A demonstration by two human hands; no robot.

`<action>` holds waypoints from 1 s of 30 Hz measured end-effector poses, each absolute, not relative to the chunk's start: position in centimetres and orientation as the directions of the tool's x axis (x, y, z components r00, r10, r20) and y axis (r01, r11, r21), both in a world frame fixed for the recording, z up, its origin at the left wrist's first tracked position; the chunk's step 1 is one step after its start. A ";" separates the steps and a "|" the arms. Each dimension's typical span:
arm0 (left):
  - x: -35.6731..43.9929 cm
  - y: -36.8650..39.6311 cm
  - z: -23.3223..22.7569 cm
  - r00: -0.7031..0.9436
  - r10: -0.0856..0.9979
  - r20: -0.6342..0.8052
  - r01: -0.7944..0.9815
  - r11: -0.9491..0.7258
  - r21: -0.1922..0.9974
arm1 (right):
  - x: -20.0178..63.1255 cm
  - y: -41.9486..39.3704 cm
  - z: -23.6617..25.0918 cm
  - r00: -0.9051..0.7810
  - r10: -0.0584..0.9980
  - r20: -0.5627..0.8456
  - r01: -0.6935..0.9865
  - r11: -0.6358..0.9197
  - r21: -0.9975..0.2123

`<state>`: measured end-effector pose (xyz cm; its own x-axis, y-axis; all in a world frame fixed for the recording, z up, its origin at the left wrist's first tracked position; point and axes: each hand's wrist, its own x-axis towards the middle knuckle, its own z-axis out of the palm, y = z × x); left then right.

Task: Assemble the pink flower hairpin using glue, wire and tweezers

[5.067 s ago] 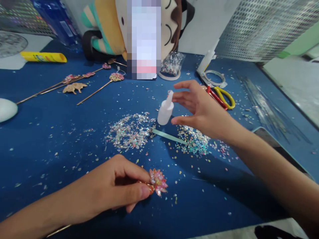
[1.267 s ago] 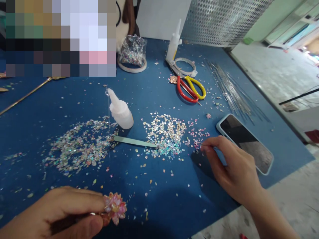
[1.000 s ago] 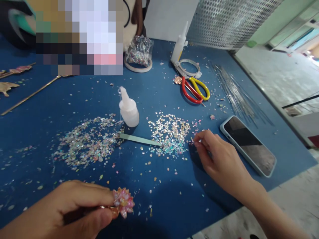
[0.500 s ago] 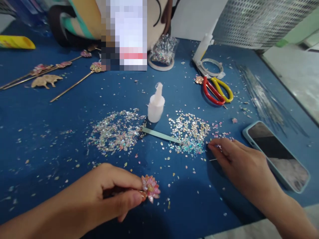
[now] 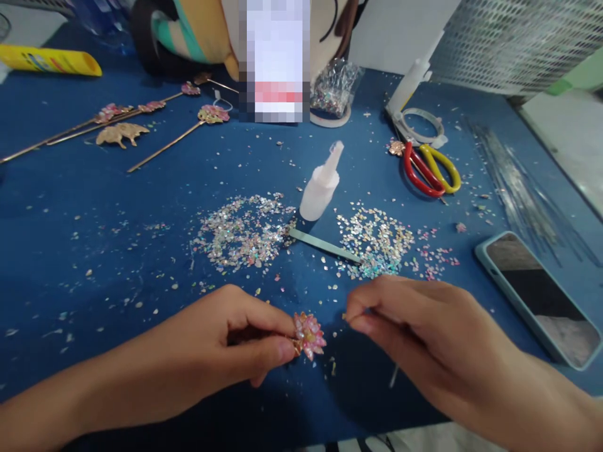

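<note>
My left hand (image 5: 226, 351) pinches a small pink sequin flower (image 5: 309, 334) on a gold mount, low over the blue table (image 5: 117, 213). My right hand (image 5: 424, 339) is just right of the flower, thumb and forefinger pinched together on a thin pin (image 5: 393, 376) whose end pokes out below the hand. The fingertips are a few centimetres from the flower. Behind them lie two heaps of shiny sequins (image 5: 245, 232) (image 5: 377, 242), a pale green strip (image 5: 325, 246) and a small white glue bottle (image 5: 321, 187).
A phone (image 5: 537, 295) lies at the right edge. Red-and-yellow scissors (image 5: 431, 169), a tape ring (image 5: 421, 122), a sequin bag (image 5: 332, 88) and thin wires (image 5: 513, 182) are at the back right. Gold hair sticks (image 5: 141, 119) and a yellow tube (image 5: 47, 59) lie back left.
My right hand has left the glue bottle, dipped to the small sequins beside the phone, then come left and close to the flower. My left hand has kept hold of the flower.
</note>
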<state>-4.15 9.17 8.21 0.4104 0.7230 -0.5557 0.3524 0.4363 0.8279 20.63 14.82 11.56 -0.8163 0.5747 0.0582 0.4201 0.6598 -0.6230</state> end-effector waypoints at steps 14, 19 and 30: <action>-4.0 9.7 8.3 0.487 0.646 -0.588 0.244 0.546 0.801 | 16.8 15.2 10.8 -0.636 0.537 -0.554 0.367 -0.421 -0.829; -4.0 9.7 8.4 0.466 0.639 -0.612 0.252 0.568 0.784 | 16.7 15.8 10.3 -0.596 0.543 -0.592 0.213 -0.604 -0.768; -4.4 9.7 8.1 0.487 0.624 -0.611 0.292 0.542 0.788 | 16.4 15.9 9.8 -0.574 0.493 -0.654 0.142 -0.726 -0.673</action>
<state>-4.41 9.71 8.11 0.4871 0.6244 -0.6105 0.2921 0.5424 0.7877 16.36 15.85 9.83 -0.5737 0.4934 -0.6537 0.1424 -0.7259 -0.6729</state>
